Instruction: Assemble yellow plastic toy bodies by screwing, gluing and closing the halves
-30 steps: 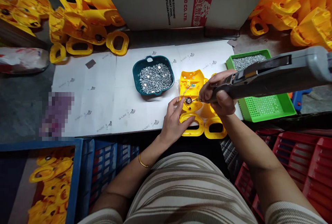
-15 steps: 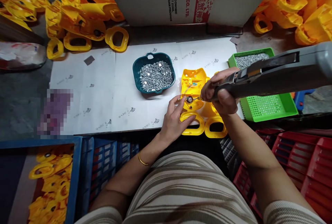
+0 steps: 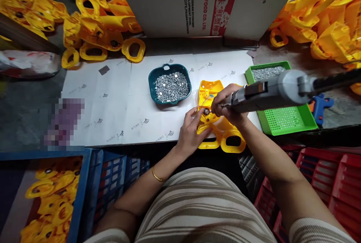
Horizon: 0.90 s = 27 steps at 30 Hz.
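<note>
My right hand is wrapped around a grey electric screwdriver, whose back end rises toward the camera with a dark cord behind it. Its tip, hidden by my fingers, is close to a round metal part inside a yellow plastic housing half. Thin wires and a small green circuit board also show in that shell. My left hand grips the housing's left side, thumb across its looped handle. A second yellow housing lies right beside it, partly under my right hand.
A dark green tray of small screws stands left of the housings. Green baskets and a blue glue gun sit at right. A carton stands behind, between piles of yellow housings. Blue and red crates flank me.
My right hand has brought the screwdriver leftward, closer to the round metal part, and its back end has swung nearer. My left hand keeps its hold. The whole view has shifted slightly.
</note>
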Tool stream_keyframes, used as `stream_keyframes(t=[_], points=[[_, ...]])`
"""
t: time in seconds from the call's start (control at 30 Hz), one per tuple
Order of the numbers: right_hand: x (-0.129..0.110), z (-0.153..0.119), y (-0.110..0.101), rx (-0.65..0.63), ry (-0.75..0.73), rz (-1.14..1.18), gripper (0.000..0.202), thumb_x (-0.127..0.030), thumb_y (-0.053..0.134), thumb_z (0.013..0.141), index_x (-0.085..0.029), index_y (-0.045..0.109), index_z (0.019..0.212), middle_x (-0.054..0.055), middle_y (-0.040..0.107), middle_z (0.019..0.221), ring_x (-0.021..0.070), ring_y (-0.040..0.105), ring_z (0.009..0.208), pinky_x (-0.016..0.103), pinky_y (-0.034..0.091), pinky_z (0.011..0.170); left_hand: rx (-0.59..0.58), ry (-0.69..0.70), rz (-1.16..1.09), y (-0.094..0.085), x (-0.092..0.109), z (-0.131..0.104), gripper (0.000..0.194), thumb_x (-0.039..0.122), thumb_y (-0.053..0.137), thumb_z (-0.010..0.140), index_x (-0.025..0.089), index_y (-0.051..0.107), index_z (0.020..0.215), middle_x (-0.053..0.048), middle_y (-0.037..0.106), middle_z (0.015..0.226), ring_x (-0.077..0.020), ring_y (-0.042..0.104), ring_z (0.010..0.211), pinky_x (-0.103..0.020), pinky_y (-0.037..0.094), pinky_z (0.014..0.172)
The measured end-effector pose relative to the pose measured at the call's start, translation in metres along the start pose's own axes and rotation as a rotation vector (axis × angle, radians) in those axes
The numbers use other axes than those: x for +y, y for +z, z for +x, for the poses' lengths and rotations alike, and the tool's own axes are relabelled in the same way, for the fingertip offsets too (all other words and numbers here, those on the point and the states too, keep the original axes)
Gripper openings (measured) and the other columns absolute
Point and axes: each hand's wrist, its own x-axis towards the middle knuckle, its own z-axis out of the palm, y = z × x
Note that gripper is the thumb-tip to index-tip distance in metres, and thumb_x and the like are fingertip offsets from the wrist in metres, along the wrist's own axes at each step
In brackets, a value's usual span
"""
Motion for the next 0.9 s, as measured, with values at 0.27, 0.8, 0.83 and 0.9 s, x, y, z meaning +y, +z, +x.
stream_keyframes(t=[0.27, 0.8, 0.83, 0.9], points=[[-0.053, 0.004, -0.013, -0.013, -0.343, 0.269, 0.03, -0.037, 0.062, 0.078, -0.017, 0.064, 0.1, 0.0, 0.057, 0.064, 0.0157, 0.057, 0.052, 0.031, 0.047, 0.046, -0.002, 0.074, 0.17, -0.033, 0.008, 0.011, 0.055, 0.035, 0.064, 0.087, 0.018, 0.048, 0.137, -0.013, 0.058, 0.127, -0.0228, 0.059, 0.112, -0.034, 0.053, 0.091], [-0.061, -0.032, -0.018, 0.071, -0.212, 0.278, 0.027, -0.036, 0.064, 0.074, -0.019, 0.066, 0.094, 0.0, 0.049, 0.054, 0.0144, 0.048, 0.042, 0.03, 0.035, 0.039, -0.095, 0.003, 0.371, -0.086, -0.06, 0.128, 0.008, 0.023, 0.071, 0.078, 0.022, 0.078, 0.082, -0.005, 0.075, 0.082, -0.0194, 0.065, 0.074, -0.033, 0.051, 0.072], [-0.063, -0.032, -0.018, 0.076, -0.205, 0.275, 0.027, -0.037, 0.065, 0.073, -0.019, 0.066, 0.094, 0.0, 0.049, 0.054, 0.0146, 0.048, 0.042, 0.03, 0.036, 0.039, -0.062, -0.005, 0.342, -0.087, -0.059, 0.127, 0.007, 0.024, 0.072, 0.077, 0.021, 0.078, 0.08, -0.005, 0.075, 0.081, -0.019, 0.066, 0.073, -0.033, 0.051, 0.072], [-0.064, -0.032, -0.017, 0.08, -0.198, 0.269, 0.027, -0.037, 0.065, 0.073, -0.019, 0.067, 0.094, 0.0, 0.05, 0.054, 0.0147, 0.049, 0.043, 0.03, 0.036, 0.039, -0.005, -0.027, 0.265, -0.089, -0.056, 0.126, 0.007, 0.025, 0.072, 0.077, 0.02, 0.077, 0.077, -0.004, 0.075, 0.079, -0.0183, 0.067, 0.072, -0.033, 0.052, 0.072]])
